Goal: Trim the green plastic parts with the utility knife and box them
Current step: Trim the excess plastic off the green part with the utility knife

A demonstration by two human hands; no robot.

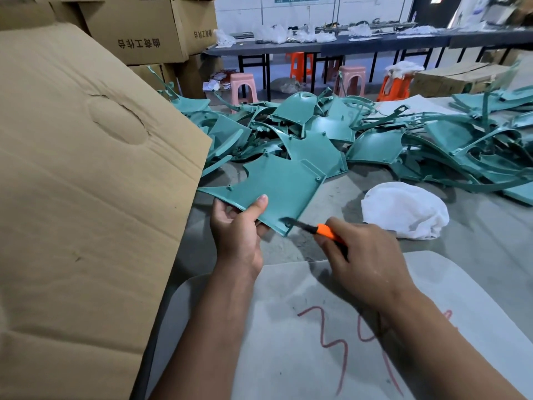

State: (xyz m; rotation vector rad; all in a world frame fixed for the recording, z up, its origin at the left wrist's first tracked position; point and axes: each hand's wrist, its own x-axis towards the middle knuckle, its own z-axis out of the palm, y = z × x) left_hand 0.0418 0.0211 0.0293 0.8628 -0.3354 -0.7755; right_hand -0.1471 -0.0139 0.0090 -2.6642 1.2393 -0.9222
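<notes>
- Green plastic panel (277,187), flat and fan-shaped with small pegs along its edges, held up over the grey concrete floor (375,180), just beside the big brown cardboard box flap (86,168) on my left.
- My left hand (238,226) grips the panel's near edge, thumb pressed flat on its upper face, fingers curled underneath.
- My right hand (366,255) is closed around the orange-handled utility knife (314,228); its dark blade meets the panel at the near corner.
- Both my bare forearms reach out over a pale grey sheet (302,356) marked with red scrawled figures (337,339), which lies below my hands.
- Crumpled white cloth (403,210) sits on the floor to the right of the knife, apart from the panel.
- Heap of green plastic parts (375,134) of like colour, curved shells and thin strips tangled together, spreads across the floor beyond the panel, from the box flap to the right edge of the view.
- Stacked brown cardboard cartons (138,30) with printed characters rise at the upper left.
- Pink plastic stools (243,88) and orange plastic stools (300,64) stand farther back, under and near a long dark table (375,43) that carries white bags and small items.
</notes>
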